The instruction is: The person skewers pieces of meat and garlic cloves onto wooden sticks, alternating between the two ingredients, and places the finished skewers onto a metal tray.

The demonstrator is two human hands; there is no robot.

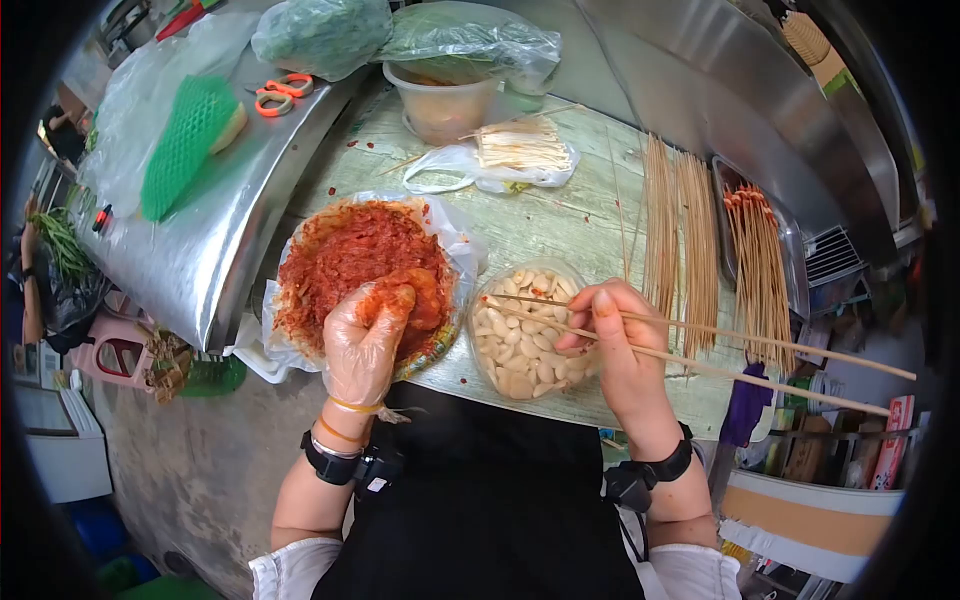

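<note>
My left hand (365, 345), in a clear plastic glove smeared red, is over a bowl lined with a plastic bag (460, 225). Its fingers are closed around a lump of red-seasoned meat (424, 288); their tips are partly hidden. Chopped red meat (345, 250) fills the bowl. Bare and pinching, my right hand (625, 345) holds two long bamboo skewers (770, 370), whose thin ends point left over a clear tub (475, 350). Pale pieces that look like peeled garlic cloves (520, 355) fill that tub.
Bare skewers (680, 240) lie in bundles at right, beside red-tipped loaded skewers (760, 270) resting on a metal tray (722, 200). At the back are a plastic tub (440, 105), enoki mushrooms (525, 145) and bagged greens (470, 40). Orange-handled scissors (280, 95) lie on the metal counter (250, 190).
</note>
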